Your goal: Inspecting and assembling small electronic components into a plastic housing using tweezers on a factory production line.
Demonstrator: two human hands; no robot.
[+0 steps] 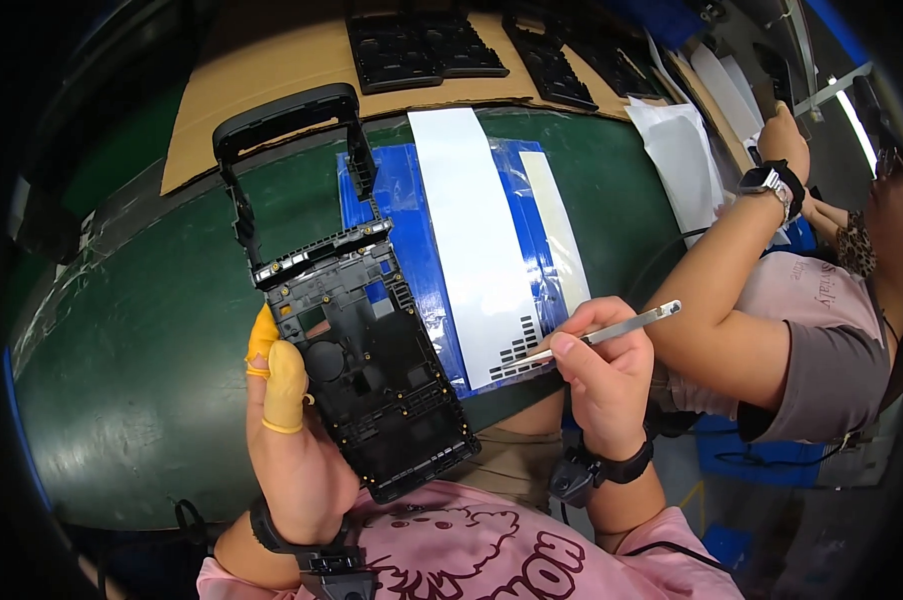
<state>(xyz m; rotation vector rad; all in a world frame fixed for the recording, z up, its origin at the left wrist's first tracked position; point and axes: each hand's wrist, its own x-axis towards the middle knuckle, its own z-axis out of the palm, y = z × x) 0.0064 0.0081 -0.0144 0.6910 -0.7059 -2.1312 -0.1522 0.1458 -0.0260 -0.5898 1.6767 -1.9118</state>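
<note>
My left hand, with yellow finger cots on two fingers, holds a black plastic frame with a long looped handle at its far end, tilted above the green belt. My right hand grips silver tweezers. The tweezer tips rest on small black stickers at the near end of a white backing sheet. That sheet lies on a blue film sheet, beside a narrower pale strip.
A green belt carries a brown cardboard sheet with black plastic trays at the far side. Another person sits at the right, an arm with a wristwatch reaching over white sheets.
</note>
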